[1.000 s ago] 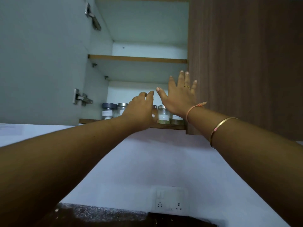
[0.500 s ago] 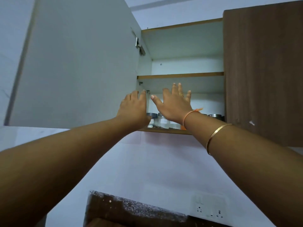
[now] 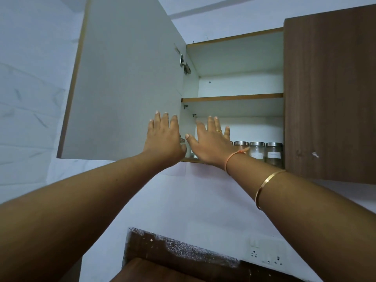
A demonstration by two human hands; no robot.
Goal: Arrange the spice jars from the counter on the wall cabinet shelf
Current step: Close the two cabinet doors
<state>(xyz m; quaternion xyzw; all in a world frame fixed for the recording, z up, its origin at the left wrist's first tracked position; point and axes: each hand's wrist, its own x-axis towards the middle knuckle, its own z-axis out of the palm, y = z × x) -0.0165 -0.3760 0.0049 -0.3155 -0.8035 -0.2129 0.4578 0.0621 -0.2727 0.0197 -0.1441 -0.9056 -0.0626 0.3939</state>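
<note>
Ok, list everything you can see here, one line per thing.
jars: three in clear view, more hidden behind a hand; clear glass, steel lids; on the bottom shelf
upper shelf: one; white, wood edge; above the jars
open door: one; white inside; swung left
closed door: one; brown wood; right
hinge: one in full view; metal; top of open door
socket: one; white; wall, lower right
counter: one; dark, speckled; bottom
bangle: one; gold; right forearm
thread: one; orange; right wrist
left hand: open, before the open door
right hand: open, before the bottom shelf
</note>
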